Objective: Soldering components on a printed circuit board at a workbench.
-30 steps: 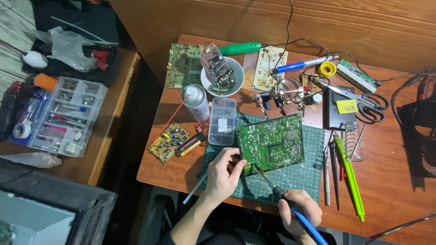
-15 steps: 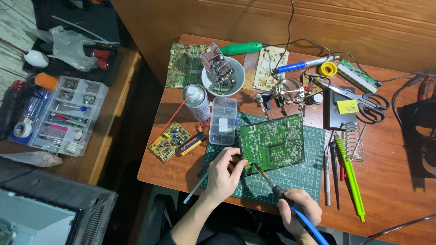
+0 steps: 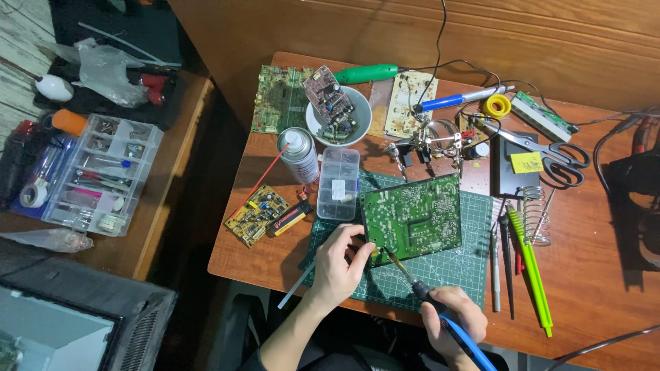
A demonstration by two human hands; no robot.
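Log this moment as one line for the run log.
left hand: steadies green circuit board | right hand: holds blue soldering iron, tip at board edge

Left hand (image 3: 338,264) pinches — right hand (image 3: 450,321) fisted, angled inward.

- A white bowl (image 3: 363,128) stands at the far side of the table (image 3: 591,275), with a small brown circuit board (image 3: 327,94) leaning in it.
- A spray can (image 3: 300,154) lies beside a clear plastic box (image 3: 338,183).
- Black scissors (image 3: 553,155) lie near a yellow tape roll (image 3: 496,106).
- A small yellow board (image 3: 257,214) lies at the left edge.
- A clear parts organizer (image 3: 93,174) sits on the side table (image 3: 172,206).
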